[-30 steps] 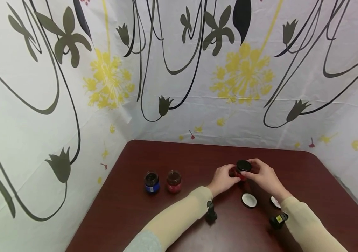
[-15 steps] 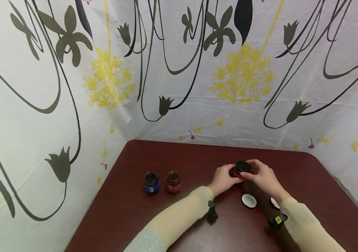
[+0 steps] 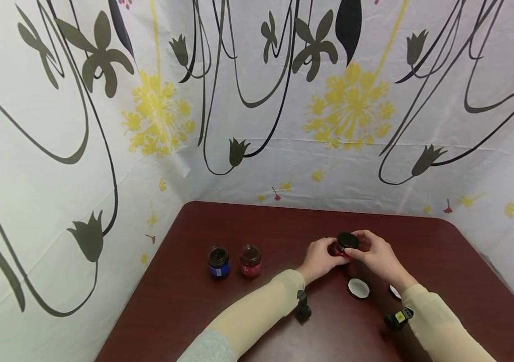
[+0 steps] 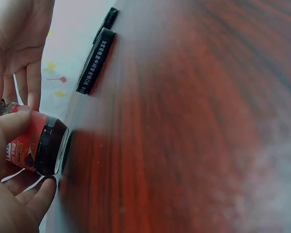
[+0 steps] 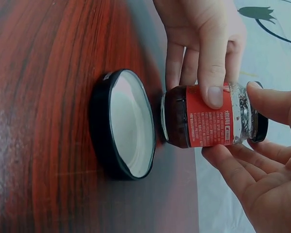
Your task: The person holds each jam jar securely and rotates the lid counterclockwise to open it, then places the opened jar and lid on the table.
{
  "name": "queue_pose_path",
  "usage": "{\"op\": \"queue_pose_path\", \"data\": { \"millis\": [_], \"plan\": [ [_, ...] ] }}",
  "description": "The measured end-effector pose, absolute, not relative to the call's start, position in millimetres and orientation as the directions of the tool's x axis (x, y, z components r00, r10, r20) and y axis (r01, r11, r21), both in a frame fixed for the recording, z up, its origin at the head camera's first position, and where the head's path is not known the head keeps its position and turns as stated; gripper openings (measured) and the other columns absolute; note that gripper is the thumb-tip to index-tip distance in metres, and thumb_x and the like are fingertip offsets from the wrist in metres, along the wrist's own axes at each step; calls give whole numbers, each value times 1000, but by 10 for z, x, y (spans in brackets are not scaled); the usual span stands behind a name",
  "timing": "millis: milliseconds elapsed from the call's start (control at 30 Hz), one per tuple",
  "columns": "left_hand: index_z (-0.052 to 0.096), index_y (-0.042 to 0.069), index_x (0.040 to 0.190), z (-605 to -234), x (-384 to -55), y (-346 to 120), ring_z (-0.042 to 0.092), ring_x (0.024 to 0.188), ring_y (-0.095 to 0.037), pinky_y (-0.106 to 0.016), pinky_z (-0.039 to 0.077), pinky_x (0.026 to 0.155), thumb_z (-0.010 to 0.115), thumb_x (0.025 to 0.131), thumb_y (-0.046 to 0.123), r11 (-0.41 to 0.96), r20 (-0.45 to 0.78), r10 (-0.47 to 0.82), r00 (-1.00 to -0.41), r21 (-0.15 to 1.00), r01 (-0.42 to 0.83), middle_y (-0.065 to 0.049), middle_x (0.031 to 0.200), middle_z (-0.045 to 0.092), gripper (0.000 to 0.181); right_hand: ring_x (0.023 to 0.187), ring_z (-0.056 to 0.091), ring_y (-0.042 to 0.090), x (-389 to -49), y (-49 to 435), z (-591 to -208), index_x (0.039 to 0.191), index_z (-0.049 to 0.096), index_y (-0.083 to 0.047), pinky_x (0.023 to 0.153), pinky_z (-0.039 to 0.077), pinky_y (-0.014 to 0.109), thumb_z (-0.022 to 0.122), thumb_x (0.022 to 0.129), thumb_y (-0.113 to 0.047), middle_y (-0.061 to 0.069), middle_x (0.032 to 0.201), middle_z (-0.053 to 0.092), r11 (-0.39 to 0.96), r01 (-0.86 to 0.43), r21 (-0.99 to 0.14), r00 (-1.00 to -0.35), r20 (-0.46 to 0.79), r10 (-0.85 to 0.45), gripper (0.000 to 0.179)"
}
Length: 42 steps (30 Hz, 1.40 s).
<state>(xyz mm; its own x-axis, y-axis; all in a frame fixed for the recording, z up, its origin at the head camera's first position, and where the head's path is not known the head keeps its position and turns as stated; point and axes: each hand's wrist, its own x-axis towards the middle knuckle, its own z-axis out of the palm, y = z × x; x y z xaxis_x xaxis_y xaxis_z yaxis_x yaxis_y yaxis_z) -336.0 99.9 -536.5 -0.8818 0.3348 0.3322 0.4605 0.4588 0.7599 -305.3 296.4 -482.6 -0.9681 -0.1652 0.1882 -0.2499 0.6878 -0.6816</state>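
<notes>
At the right side of the table, a glass jar with a red label stands between both hands, dark contents showing through its base. My left hand grips the jar's body, its thumb pressed over the label in the right wrist view. On top sits a black lid. My right hand holds this lid at its edge, thumb near the neck and fingers on the far side. The jar's bottom is close over the tabletop. Nearby lies a loose black lid, its white inside facing up.
To the left on the dark red table stand two lidless jars: one with a blue label, one with a red label. Another upturned lid is partly hidden by the right wrist. Patterned cloth hangs behind the table.
The held jar and its lid have shifted very slightly left and toward the person. Both hands keep their hold; the other jars and loose lids stay in place.
</notes>
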Motion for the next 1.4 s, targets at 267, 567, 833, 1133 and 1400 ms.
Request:
{"op": "queue_pose_path", "data": {
  "millis": [267, 567, 833, 1133, 1400],
  "plan": [
    [69, 23, 124, -5393, -3319, 954, 56, 88, -1, -20, 47, 77, 81, 84, 46, 439, 368, 313, -875, 761, 477, 15, 100, 60, 48, 114, 63, 35, -3039, 2917, -4815, 137, 52, -8, 88, 52, 52, 72, 90, -50, 18, 128, 63, 672, -242, -700, -970, 177, -166, 66],
    [65, 25, 128, -5380, -3276, 905, 58, 96, -1, -19, 48, 81, 83, 82, 46, 431, 415, 283, -865, 751, 501, 13, 109, 63, 53, 112, 64, 33, -2985, 2826, -4724, 137, 52, -5, 84, 54, 44, 71, 92, -49, 17, 126, 65, 634, -232, -737, -973, 167, -160, 65],
    [63, 25, 128, -5392, -3204, 819, 59, 100, -1, -20, 49, 84, 85, 79, 45, 394, 431, 240, -870, 776, 493, 13, 115, 64, 57, 108, 65, 30, -2953, 2738, -4697, 137, 51, -4, 79, 54, 35, 71, 92, -47, 16, 121, 67, 602, -225, -766, -973, 143, -181, 65],
    [64, 24, 126, -5353, -3053, 670, 60, 100, 0, -20, 49, 85, 88, 77, 39, 374, 458, 198, -867, 782, 498, 13, 114, 66, 56, 108, 65, 27, -2875, 2600, -4704, 137, 52, -5, 78, 54, 32, 73, 91, -45, 14, 121, 66, 546, -233, -804, -968, 137, -211, 64],
    [65, 24, 124, -5207, -2968, 510, 60, 98, -1, -20, 50, 83, 89, 76, 38, 386, 466, 186, -865, 775, 500, 13, 112, 66, 55, 111, 64, 29, -2836, 2472, -4580, 134, 54, -7, 80, 54, 31, 73, 92, -43, 13, 124, 64, 515, -264, -816, -956, 152, -250, 59]
  ]
}}
